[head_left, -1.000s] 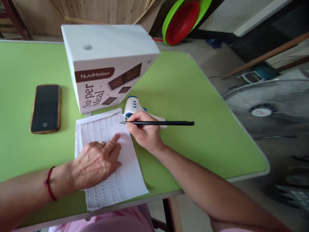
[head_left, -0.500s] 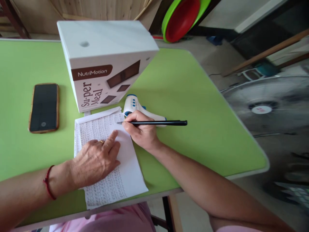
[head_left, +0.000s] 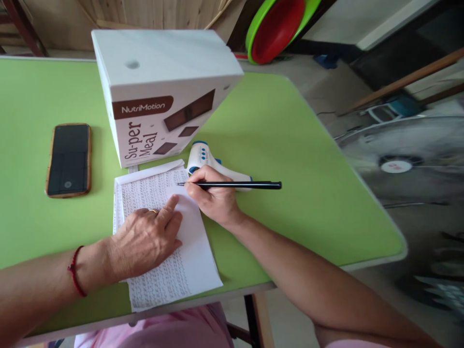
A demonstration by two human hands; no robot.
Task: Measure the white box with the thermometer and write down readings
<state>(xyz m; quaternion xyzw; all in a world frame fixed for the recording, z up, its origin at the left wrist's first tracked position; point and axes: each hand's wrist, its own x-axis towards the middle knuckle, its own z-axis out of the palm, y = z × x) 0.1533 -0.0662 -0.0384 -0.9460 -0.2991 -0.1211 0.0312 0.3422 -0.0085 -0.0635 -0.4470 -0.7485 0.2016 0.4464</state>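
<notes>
A black pen (head_left: 250,184) is gripped in my right hand (head_left: 213,197), its tip at the upper part of a sheet of paper (head_left: 197,256). Dense handwriting covers the sheet's left part, while its right part is blank. My left hand (head_left: 147,241) lies flat across the written lines, fingers stretched out and holding nothing. Its index fingertip rests a little below the pen tip. Just behind my right hand lies a white and blue infrared thermometer (head_left: 200,155), partly covered by the hand and pen.
A white NutriMotion box (head_left: 174,55) stands behind the paper on the green table (head_left: 290,159). To the left lies a phone (head_left: 68,159) in a brown case. Beyond the table's right edge is a fan (head_left: 395,164); red and green basins (head_left: 277,29) stand at the back.
The whole view has shifted slightly, so the box and phone appear a bit further right. Both hands, the pen and the paper keep nearly the same arrangement.
</notes>
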